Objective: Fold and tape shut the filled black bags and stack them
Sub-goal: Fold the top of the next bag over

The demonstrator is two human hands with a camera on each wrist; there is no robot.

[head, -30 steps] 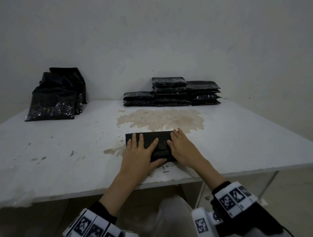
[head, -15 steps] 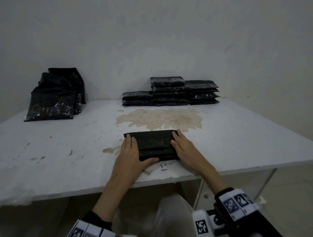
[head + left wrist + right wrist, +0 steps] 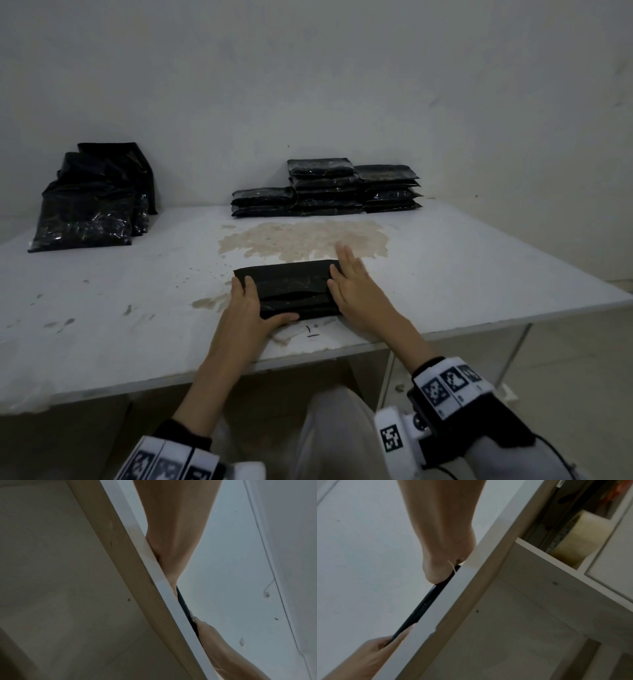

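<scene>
Folded black bag (image 3: 291,289) lay flat on the white counter (image 3: 462,274) near its front edge, between the two hands; compared with half a second before, the right hand (image 3: 356,291) had slid off the top face to the bag's right end, its fingers (image 3: 344,255) now straight and reaching past the far corner over the stained patch (image 3: 305,240), while the left hand (image 3: 248,308) had settled at the left end, fingers laid flat along the edge and thumb hooked under the near corner; a second before, both palms had been pressing the middle of the bag. The change suggested that flattening of the fold was done and that the bag was being squared or readied for lifting; no tape was visible on it from the head view, so sealing was judged still outstanding, though the dim picture left this uncertain. Neither hand closed round the bag: the right rested open against it, the left held it lightly between flat fingers and thumb. The bag was a thin, matt-to-glossy plastic film, creased lengthwise in a shallow overlap, rectangular and low in profile, as the right wrist view of its edge (image 3: 423,605) confirmed. Finished bags formed three stepped stacks (image 3: 325,188) at the wall, plump and shiny; unfolded filled bags (image 3: 92,205) leaned at the far left, taller and slack. A roll of clear tape (image 3: 578,536) sat on a shelf below the counter.
</scene>
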